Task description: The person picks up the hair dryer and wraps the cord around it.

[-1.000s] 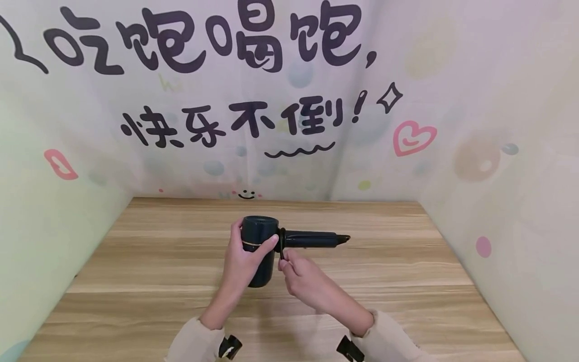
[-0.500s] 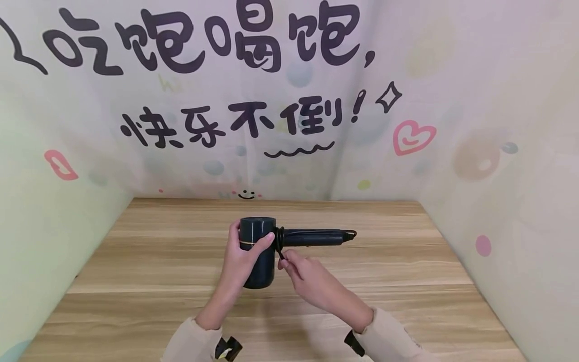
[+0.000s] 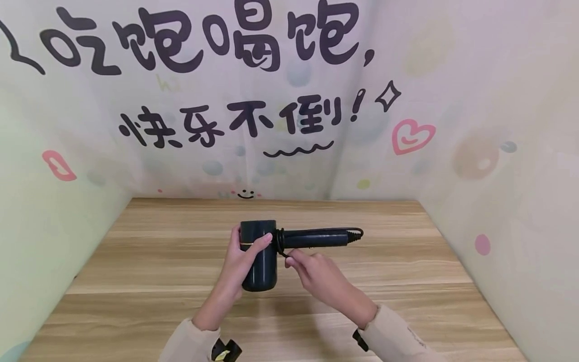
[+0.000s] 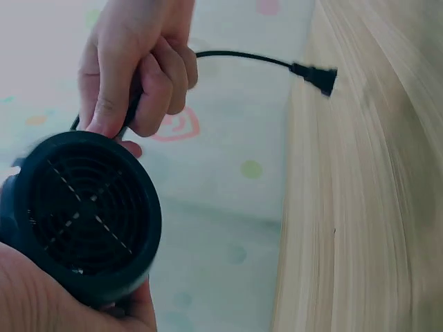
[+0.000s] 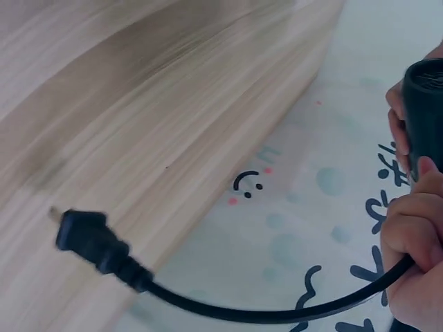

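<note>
A dark navy hair dryer (image 3: 264,271) is held up over the table, its handle (image 3: 316,238) pointing right in the head view. My left hand (image 3: 242,259) grips the barrel, thumb across its near side. In the left wrist view the round grille (image 4: 90,207) faces the camera. The black power cord (image 3: 334,230) runs along the handle, bends back at the handle's end and wraps around its base beside the barrel. Just below that wrap, my right hand (image 3: 323,276) pinches the cord. Past this hand, a free length ends in a two-prong plug (image 5: 90,238).
A wood-grain table (image 3: 149,281) lies beneath both hands. Behind it hangs a pale cloth backdrop (image 3: 289,171) with black lettering and coloured dots, with pale walls at both sides. Each sleeve has a black wrist mount (image 3: 226,350) near the front.
My right hand has shifted slightly right, still pinching the cord. The hair dryer has turned a little, its handle end reaching farther right and the cord's bend there showing more. My left hand keeps its grip.
</note>
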`<state>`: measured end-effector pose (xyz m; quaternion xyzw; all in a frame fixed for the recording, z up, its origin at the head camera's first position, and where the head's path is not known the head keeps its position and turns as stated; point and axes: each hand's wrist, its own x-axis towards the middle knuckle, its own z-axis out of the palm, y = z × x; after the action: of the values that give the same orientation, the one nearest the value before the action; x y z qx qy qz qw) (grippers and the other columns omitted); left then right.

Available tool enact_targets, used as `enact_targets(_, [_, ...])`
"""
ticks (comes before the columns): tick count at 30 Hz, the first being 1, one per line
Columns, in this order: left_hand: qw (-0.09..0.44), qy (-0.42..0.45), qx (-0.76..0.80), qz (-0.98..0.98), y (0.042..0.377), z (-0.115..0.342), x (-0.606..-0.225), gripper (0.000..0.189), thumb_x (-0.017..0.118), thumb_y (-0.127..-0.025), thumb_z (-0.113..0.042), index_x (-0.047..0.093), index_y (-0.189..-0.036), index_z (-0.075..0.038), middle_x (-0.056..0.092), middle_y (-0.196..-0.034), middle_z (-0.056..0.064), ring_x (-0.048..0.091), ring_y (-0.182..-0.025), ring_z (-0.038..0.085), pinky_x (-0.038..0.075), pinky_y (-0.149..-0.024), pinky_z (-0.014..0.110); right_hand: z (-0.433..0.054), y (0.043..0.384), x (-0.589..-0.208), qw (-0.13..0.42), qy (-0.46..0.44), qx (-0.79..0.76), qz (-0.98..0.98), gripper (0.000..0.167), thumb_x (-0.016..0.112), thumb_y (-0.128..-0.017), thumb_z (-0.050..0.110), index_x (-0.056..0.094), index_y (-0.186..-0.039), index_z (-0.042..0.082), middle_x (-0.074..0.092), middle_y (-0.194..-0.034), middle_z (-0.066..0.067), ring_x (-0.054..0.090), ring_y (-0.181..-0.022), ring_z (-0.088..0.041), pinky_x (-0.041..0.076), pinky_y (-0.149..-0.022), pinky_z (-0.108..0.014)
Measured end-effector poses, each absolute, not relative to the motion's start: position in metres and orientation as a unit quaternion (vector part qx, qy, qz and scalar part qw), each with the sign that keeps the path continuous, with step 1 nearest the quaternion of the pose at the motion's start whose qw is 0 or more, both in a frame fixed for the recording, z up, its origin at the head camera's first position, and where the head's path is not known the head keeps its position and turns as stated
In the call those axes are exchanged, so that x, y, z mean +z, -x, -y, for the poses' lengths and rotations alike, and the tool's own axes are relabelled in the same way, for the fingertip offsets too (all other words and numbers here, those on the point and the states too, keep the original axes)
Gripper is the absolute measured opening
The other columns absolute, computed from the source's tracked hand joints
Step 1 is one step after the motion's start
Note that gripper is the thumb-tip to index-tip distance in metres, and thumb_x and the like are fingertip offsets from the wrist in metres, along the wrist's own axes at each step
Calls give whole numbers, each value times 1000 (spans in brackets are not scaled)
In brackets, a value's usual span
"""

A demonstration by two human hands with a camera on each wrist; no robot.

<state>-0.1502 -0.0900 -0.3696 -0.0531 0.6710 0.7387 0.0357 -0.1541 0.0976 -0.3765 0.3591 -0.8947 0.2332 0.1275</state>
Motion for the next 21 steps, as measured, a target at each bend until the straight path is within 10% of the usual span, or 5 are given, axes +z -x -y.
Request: enact_targets(21, [87, 75, 769, -629, 149, 90, -371, 52, 58, -87, -39, 31, -128, -21, 56, -107, 14, 58, -85, 23, 52, -69, 39, -103, 175, -387, 32, -355, 312, 881, 22, 49, -95, 25, 58, -78, 14, 53, -73, 7, 44, -65, -3, 41, -62, -19])
